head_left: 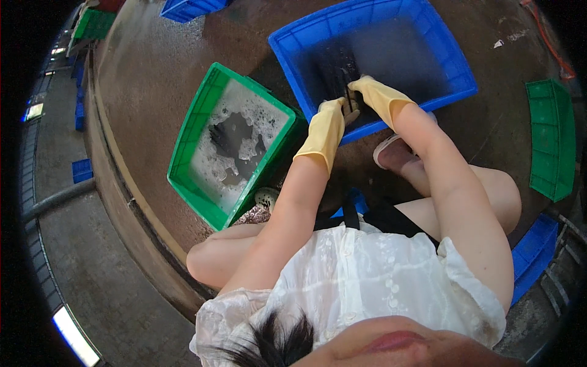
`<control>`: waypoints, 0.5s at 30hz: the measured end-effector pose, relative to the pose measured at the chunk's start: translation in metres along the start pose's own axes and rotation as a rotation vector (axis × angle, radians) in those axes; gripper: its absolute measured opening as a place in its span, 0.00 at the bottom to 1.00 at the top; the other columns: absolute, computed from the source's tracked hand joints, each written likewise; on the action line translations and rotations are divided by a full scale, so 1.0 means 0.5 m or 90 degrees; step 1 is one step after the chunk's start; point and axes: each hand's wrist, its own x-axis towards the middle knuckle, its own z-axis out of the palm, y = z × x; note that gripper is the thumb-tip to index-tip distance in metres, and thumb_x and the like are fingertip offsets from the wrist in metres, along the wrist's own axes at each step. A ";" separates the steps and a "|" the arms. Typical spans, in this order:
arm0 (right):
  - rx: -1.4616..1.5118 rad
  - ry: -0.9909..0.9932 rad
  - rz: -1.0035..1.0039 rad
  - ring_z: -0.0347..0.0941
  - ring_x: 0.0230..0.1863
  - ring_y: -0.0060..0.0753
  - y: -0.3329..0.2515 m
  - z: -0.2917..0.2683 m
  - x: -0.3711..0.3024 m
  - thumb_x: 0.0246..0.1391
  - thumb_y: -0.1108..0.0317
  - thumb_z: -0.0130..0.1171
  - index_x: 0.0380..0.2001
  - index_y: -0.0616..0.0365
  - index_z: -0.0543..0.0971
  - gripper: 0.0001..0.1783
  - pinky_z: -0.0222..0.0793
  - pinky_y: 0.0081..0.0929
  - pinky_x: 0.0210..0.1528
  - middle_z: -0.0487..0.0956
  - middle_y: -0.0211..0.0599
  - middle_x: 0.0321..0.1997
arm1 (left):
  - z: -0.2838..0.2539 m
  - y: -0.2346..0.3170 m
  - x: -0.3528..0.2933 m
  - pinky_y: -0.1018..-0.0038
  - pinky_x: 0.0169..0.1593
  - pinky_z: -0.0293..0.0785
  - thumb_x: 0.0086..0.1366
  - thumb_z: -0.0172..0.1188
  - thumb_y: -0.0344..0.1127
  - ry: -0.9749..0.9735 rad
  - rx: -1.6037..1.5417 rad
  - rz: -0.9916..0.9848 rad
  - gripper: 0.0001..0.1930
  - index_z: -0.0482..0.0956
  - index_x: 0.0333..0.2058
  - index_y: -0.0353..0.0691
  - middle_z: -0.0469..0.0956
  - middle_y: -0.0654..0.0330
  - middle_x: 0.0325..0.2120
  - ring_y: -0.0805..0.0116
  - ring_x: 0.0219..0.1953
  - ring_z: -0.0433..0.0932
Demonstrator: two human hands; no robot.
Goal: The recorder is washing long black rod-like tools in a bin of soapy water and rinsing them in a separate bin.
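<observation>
Yellow rubber gloves cover both my hands at the near edge of a large blue bin (461, 67) of dark, cloudy water. My left hand (338, 112) is closed on several thin dark strips (350, 98) that stand up between the gloves. Just to the right and a little farther off, my right hand (365, 87) has its fingers bent in on the upper part of the same strips. Their exact kind cannot be made out. More dark slender shapes (337, 78) show in the water beyond, partly hidden by it.
A green bin (183, 153) of foamy water, with dark shapes under the suds, stands to the left. Another green bin (550, 140) lies at the far right, and a blue crate (533, 254) is below it. The brown floor (147, 79) looks wet. A low ledge (122, 165) runs along the left.
</observation>
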 end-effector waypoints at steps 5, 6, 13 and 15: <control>0.160 -0.082 -0.078 0.80 0.39 0.42 0.042 0.021 0.071 0.58 0.66 0.66 0.49 0.59 0.81 0.17 0.76 0.40 0.44 0.84 0.44 0.42 | -0.003 -0.007 0.025 0.62 0.32 0.86 0.75 0.54 0.37 -0.083 -0.026 -0.008 0.12 0.79 0.35 0.35 0.81 0.52 0.28 0.60 0.23 0.81; 0.164 -0.059 -0.086 0.79 0.37 0.40 0.046 0.018 0.079 0.59 0.67 0.65 0.48 0.59 0.82 0.15 0.76 0.38 0.42 0.84 0.43 0.41 | 0.002 -0.011 0.023 0.62 0.32 0.86 0.75 0.54 0.37 -0.087 -0.024 -0.009 0.12 0.79 0.35 0.35 0.81 0.52 0.28 0.60 0.23 0.81; 0.257 -0.157 -0.065 0.79 0.36 0.40 0.020 0.016 0.001 0.60 0.67 0.64 0.47 0.59 0.82 0.13 0.77 0.37 0.42 0.84 0.43 0.40 | -0.015 -0.006 0.027 0.62 0.30 0.85 0.77 0.52 0.43 -0.095 -0.025 -0.012 0.16 0.77 0.37 0.34 0.81 0.53 0.27 0.58 0.24 0.81; 0.292 -0.188 -0.055 0.79 0.35 0.40 0.026 0.008 -0.017 0.60 0.67 0.64 0.46 0.59 0.83 0.12 0.77 0.37 0.42 0.84 0.43 0.40 | -0.016 -0.014 0.021 0.62 0.30 0.85 0.77 0.51 0.43 -0.108 -0.020 0.008 0.16 0.77 0.38 0.35 0.81 0.53 0.28 0.58 0.24 0.81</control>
